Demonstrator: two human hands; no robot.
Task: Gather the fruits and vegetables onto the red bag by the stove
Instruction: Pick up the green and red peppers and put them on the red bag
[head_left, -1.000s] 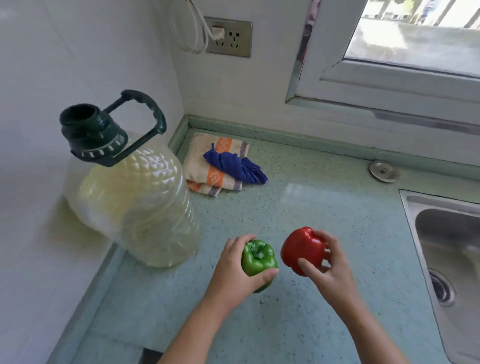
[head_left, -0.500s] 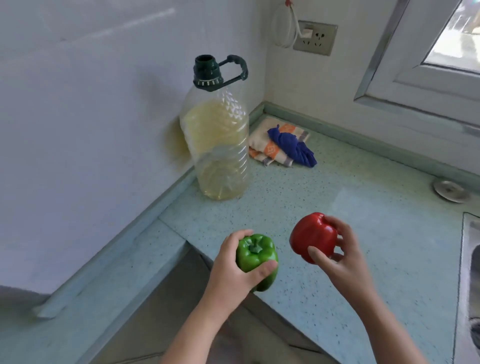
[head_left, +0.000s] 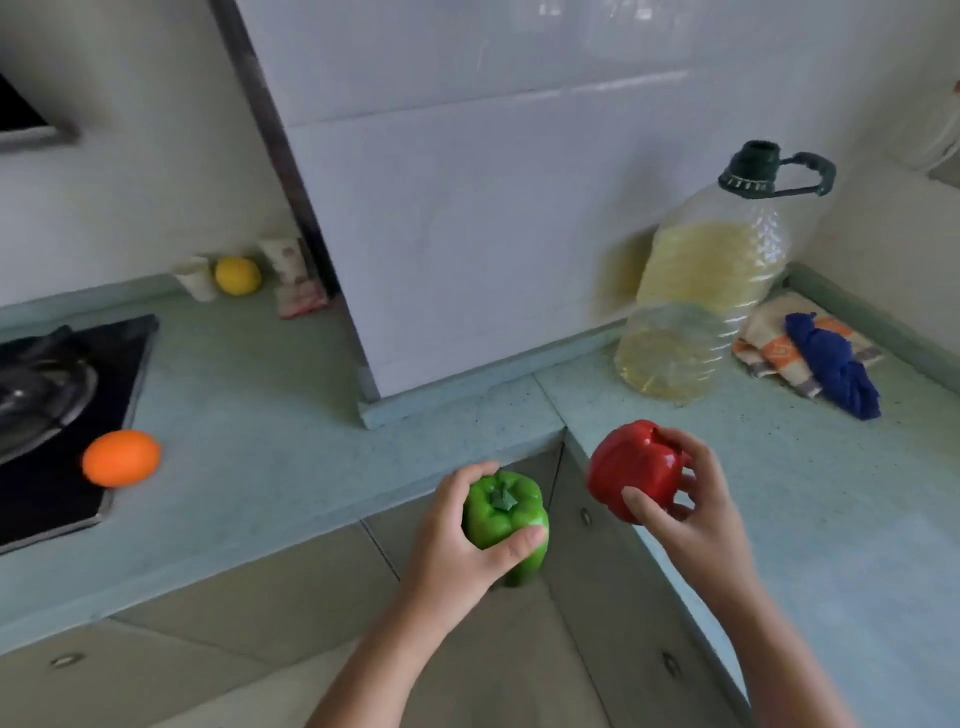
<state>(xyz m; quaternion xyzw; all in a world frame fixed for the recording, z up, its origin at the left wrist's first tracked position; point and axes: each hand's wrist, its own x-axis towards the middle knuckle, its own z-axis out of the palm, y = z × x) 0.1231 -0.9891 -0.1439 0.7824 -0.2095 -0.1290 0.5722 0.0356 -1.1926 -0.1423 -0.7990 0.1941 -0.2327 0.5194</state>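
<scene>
The green pepper (head_left: 505, 519), stem up, sits clasped in the left grip (head_left: 457, 551) and the red pepper (head_left: 635, 470) in the right grip (head_left: 685, 512), both held off the bench (head_left: 249, 415), with the stove (head_left: 67, 415) lying leftward, nearer the left hand.

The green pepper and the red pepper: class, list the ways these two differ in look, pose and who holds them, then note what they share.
The green pepper is green and sits in the left hand; the red pepper is red and sits in the right hand. The green pepper shows its stem towards the camera; the red pepper's stem is not visible. The green pepper is held lower in the picture, the red pepper higher. Both are glossy bell peppers, lifted clear of the counter.
</scene>
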